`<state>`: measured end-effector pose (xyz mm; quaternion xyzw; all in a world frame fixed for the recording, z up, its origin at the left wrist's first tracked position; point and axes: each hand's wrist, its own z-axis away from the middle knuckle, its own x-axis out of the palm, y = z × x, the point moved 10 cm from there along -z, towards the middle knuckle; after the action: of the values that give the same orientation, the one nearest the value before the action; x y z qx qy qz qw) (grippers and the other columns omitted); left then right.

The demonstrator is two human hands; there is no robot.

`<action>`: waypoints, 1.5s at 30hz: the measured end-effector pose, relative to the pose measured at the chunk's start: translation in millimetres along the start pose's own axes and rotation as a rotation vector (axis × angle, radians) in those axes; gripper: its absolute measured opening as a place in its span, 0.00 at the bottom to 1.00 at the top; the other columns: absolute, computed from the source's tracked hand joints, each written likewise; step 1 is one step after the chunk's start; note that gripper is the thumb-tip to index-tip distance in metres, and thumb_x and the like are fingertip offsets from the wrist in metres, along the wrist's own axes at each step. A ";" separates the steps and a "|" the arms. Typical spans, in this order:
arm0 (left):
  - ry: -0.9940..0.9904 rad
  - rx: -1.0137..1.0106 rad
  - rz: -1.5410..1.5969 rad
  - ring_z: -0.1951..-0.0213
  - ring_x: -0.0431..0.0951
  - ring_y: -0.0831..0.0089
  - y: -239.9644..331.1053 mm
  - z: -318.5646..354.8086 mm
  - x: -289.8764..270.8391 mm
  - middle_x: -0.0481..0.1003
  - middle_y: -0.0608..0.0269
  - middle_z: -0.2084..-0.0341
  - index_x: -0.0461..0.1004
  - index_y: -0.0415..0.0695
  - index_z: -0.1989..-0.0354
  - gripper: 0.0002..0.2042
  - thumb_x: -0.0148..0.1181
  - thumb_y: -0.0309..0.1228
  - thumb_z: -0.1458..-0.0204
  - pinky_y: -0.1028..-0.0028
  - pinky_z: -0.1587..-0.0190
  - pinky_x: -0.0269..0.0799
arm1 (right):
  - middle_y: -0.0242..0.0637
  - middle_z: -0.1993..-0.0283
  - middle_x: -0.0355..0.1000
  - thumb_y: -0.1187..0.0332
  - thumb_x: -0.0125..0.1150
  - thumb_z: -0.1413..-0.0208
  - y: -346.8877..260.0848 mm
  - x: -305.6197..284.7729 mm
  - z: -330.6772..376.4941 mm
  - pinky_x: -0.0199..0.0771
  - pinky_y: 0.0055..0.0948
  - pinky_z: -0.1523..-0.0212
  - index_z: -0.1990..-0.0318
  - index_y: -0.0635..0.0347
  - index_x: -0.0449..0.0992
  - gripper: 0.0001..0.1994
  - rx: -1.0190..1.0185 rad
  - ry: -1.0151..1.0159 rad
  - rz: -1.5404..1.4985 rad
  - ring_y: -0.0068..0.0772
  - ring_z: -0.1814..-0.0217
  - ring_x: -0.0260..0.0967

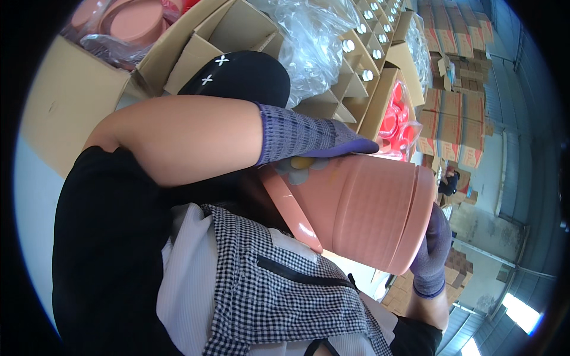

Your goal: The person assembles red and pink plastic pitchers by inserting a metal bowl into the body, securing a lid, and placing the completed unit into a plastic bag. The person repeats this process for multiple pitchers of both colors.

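Note:
A pink plastic jug (pixel 374 207) lies tilted on its side in front of my chest, between my two hands. It has a ribbed band, a strap-like pink handle (pixel 291 210) and a grey flower with a yellow centre. My left hand (pixel 329 137), in a purple-grey knitted glove, presses along its upper side, partly over the flower. Gloved the same way, my right hand (pixel 432 249) cups the broad end at the right; some of its fingers are hidden behind the jug. Together the hands hold the jug.
Open cartons with dividers (pixel 350 89) hold several white-capped items. Clear plastic bags (pixel 312 47) lie over them. One carton holds red parts (pixel 393 121), another pink parts (pixel 136 24). A rounded black thing with white crosses (pixel 237 77) is beyond my left forearm. Stacked boxes (pixel 451 118) and a distant person (pixel 449 181) appear at right.

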<state>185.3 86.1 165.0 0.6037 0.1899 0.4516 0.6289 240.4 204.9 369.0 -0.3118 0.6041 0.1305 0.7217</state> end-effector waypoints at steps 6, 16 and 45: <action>0.032 0.825 -0.165 0.36 0.74 0.64 102.1 15.2 9.7 0.77 0.56 0.40 0.73 0.45 0.34 0.22 0.51 0.44 0.28 0.66 0.31 0.67 | 0.57 0.43 0.70 0.48 0.55 0.36 -46.6 -8.4 34.8 0.70 0.46 0.43 0.41 0.71 0.72 0.30 -0.256 0.372 0.034 0.53 0.44 0.70; 0.020 1.181 -0.802 0.51 0.83 0.54 142.2 24.8 7.0 0.82 0.52 0.57 0.80 0.42 0.55 0.14 0.48 0.35 0.35 0.60 0.41 0.74 | 0.51 0.52 0.74 0.63 0.47 0.31 40.1 31.1 9.5 0.72 0.37 0.47 0.60 0.70 0.77 0.17 -0.134 0.845 -0.194 0.46 0.47 0.71; 0.540 0.683 -0.626 0.56 0.80 0.70 123.6 24.9 -57.3 0.81 0.58 0.58 0.78 0.37 0.56 0.21 0.38 0.37 0.26 0.71 0.47 0.74 | 0.37 0.73 0.66 0.69 0.62 0.39 71.7 15.0 -74.5 0.69 0.32 0.65 0.58 0.62 0.74 0.07 -0.474 0.952 -0.062 0.37 0.70 0.66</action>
<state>133.1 8.9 267.5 0.5509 0.6521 0.2941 0.4300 144.5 212.1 328.2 -0.5088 0.8091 0.0863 0.2811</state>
